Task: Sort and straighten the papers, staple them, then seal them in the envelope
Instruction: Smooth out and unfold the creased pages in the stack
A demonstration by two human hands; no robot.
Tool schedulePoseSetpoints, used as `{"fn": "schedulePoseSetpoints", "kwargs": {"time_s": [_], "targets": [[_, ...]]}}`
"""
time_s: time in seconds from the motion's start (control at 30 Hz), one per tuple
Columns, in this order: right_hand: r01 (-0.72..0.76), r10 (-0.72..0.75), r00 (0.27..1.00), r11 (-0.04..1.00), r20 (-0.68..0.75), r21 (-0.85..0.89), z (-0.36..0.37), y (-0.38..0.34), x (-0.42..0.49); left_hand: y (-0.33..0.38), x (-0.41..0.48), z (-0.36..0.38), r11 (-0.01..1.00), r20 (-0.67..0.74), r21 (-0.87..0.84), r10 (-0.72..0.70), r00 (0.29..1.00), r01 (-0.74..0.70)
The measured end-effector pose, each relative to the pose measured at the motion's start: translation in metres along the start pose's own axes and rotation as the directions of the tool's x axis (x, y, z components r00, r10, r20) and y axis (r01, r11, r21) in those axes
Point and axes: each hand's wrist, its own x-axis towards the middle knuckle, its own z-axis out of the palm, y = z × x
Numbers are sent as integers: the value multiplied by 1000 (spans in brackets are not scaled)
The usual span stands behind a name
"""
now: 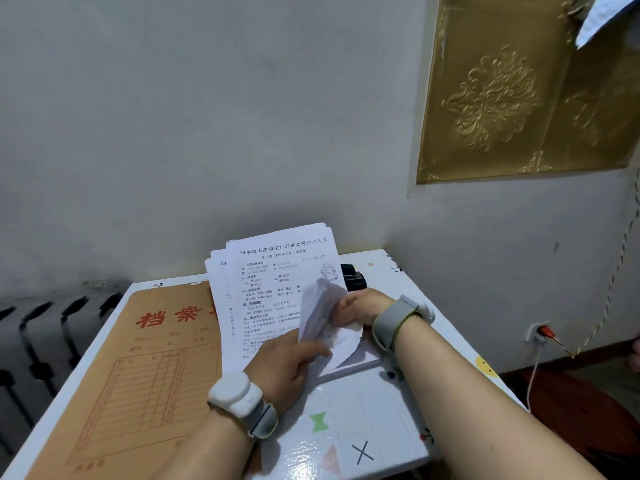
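Observation:
A stack of white printed papers (273,271) stands tilted up from the small white table (381,410), its sheets fanned unevenly at the top left. My left hand (287,365) grips the stack's lower edge. My right hand (360,308) holds the right side, where one sheet (320,306) is bent forward and blurred. A large brown envelope (138,368) with red print lies flat on the table's left half, partly under the papers. A black stapler (353,278) sits behind the papers, mostly hidden.
The table stands against a grey wall. A dark radiator (45,341) is on the left, below table level. A gold patterned panel (519,91) hangs at the upper right. A wall socket (538,332) with a cord is at the right.

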Motion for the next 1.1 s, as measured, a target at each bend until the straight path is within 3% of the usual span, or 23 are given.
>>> {"fn": "schedulePoseSetpoints", "kwargs": {"time_s": [0.07,0.17,0.27,0.4,0.53,0.63,0.7,0.77,0.97,1.1], "targets": [[33,-32,999,999,-31,29,2,2,-3,-1,2,2,998,36,57,33,999,-35],[189,-158,975,959,-155,211,9,6,-10,3,7,-4,993,17,118,20,1000,-22],[349,-280,903,920,-327,176,5,3,-13,1,4,-7,991,-41,121,58,997,-53],[458,-257,748,867,-611,195,-20,7,-18,-6,4,1,981,-82,136,151,985,-139],[560,-126,502,802,-855,210,-43,9,-32,-2,8,5,945,-41,217,258,965,-244],[687,-57,330,699,-942,199,-56,-1,-41,-3,9,13,904,35,290,319,947,-315],[725,-24,275,661,-961,191,-63,-10,-41,-5,10,15,879,55,333,344,937,-342],[744,14,295,624,-955,239,-69,-18,-37,-8,10,15,870,53,348,355,933,-351],[680,45,512,589,-858,437,-46,-16,-15,-10,11,13,890,58,295,345,937,-346],[649,130,677,359,-725,671,-27,-12,-9,-14,12,16,899,86,288,320,944,-331]]}}
